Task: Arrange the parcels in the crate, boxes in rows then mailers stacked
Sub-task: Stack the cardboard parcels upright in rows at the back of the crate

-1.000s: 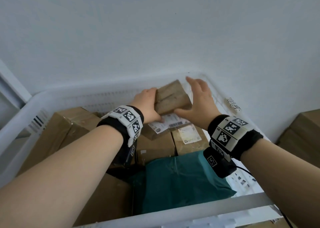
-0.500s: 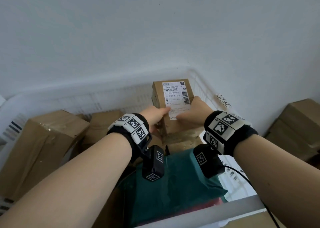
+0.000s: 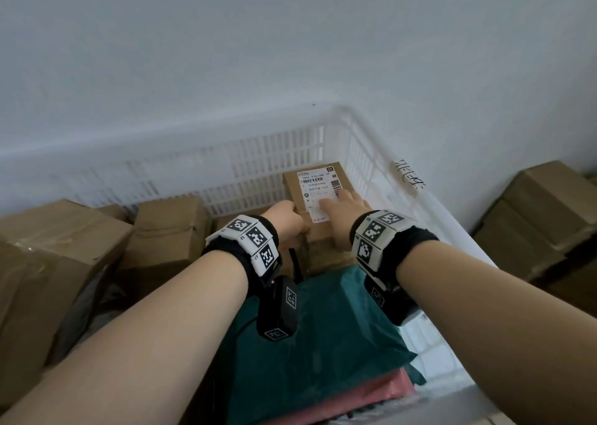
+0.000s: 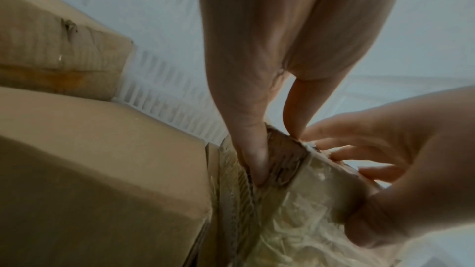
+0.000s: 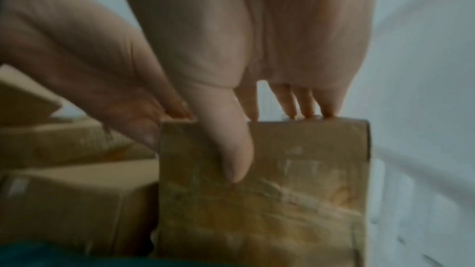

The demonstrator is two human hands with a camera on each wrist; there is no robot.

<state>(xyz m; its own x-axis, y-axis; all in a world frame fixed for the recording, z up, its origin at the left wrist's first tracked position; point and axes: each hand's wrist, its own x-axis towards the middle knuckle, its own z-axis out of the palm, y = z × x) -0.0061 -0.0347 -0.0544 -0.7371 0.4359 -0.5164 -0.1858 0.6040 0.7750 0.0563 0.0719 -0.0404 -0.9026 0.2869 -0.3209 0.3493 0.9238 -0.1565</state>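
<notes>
Both hands hold one small labelled box (image 3: 318, 204) at the far right corner of the white crate (image 3: 371, 153). The left hand (image 3: 288, 220) pinches the box's near left corner, thumb on the taped end and fingers curled onto the top edge. The right hand (image 3: 344, 209) lies over the top, fingers stretched across the shipping label (image 3: 319, 195) and thumb pressed down the near face, so the box is clamped between thumb and fingers. The box stands close against the right wall, seemingly on or just above other cardboard; whether it is fully seated I cannot tell.

Outward from there, several brown boxes (image 3: 168, 230) line the far and left side of the crate, roughly in a row but not squarely aligned. Nearer, a green mailer (image 3: 323, 344) lies on a pink mailer (image 3: 355, 395), already piled at the near right.

As a judgement, the box stage is well advanced but unfinished: this box needs settling, the left boxes may want straightening, and more cartons (image 3: 549, 217) wait outside to the right.
</notes>
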